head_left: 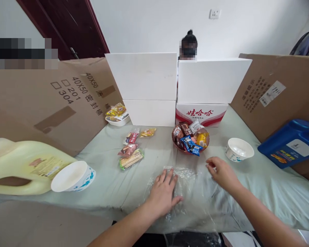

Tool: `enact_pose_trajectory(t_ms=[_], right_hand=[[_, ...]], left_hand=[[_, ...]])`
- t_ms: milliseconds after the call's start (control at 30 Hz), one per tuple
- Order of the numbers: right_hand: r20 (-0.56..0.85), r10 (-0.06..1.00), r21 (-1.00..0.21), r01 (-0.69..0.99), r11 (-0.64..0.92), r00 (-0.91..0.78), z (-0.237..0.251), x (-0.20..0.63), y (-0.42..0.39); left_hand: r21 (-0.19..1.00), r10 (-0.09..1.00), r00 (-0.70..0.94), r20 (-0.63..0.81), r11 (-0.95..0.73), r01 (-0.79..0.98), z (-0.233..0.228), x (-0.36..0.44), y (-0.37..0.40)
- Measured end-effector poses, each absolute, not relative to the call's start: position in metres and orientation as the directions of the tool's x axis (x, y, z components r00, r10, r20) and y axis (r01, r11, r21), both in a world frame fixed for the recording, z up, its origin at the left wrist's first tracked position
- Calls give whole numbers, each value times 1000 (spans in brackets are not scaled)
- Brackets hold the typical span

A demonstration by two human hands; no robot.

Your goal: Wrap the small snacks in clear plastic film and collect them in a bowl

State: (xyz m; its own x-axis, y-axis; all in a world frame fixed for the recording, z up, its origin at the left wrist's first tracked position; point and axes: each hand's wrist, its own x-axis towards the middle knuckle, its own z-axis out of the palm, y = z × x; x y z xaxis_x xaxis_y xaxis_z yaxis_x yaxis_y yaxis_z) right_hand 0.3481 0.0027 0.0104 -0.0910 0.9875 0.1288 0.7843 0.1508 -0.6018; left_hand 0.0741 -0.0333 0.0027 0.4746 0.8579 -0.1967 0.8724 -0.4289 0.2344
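Both hands are low in the middle of the frame, on a clear plastic sheet that lies flat on the pale green tablecloth and hangs over the near edge of the table. We see the left hand pressed flat on the sheet, palm down, fingers spread and released, grasping nothing. We see the right hand a little to the right and higher, its fingers curled loosely; the fingertips touch the sheet, but we cannot tell if they pinch it.

Just above the hands, in the centre, stands a reddish bowl of wrapped snacks, with blue, yellow and brown packets heaped in it. Left of it, some loose snack packets lie on the cloth. To the right of the right hand we find an empty white paper bowl, and a second white paper bowl lies tilted at lower left, touching a big pale yellow jug that lies on its side. At the right edge a blue jug leans against a cardboard panel. Another cardboard panel closes the left side. At the back, white boxes are stacked beside a box with red print, and a small white dish with yellow packets stands at their left. Behind the boxes the top of a person's head appears
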Motion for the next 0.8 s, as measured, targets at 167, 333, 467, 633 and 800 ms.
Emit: enact_pose_trajectory(t_ms=[167, 333, 467, 633, 800], right_hand=[[79, 801, -205, 777, 595, -593, 2, 312, -28], [102, 949, -71, 949, 306, -298, -7, 343, -33], [214, 820, -206, 796, 569, -531, 9, 329, -52], [91, 633, -390, 557, 733, -769, 8, 288, -89], [52, 706, -334, 654, 679, -707, -16, 306, -106]], left_hand=[[197, 875, 463, -144, -433, 880, -8, 72, -21], [129, 955, 269, -123, -253, 959, -11, 58, -20], [214, 892, 447, -73, -424, 880, -22, 76, -28], [321, 786, 609, -112, -551, 770, -47, 105, -34], [400, 811, 586, -10, -534, 745, -29, 73, -30]])
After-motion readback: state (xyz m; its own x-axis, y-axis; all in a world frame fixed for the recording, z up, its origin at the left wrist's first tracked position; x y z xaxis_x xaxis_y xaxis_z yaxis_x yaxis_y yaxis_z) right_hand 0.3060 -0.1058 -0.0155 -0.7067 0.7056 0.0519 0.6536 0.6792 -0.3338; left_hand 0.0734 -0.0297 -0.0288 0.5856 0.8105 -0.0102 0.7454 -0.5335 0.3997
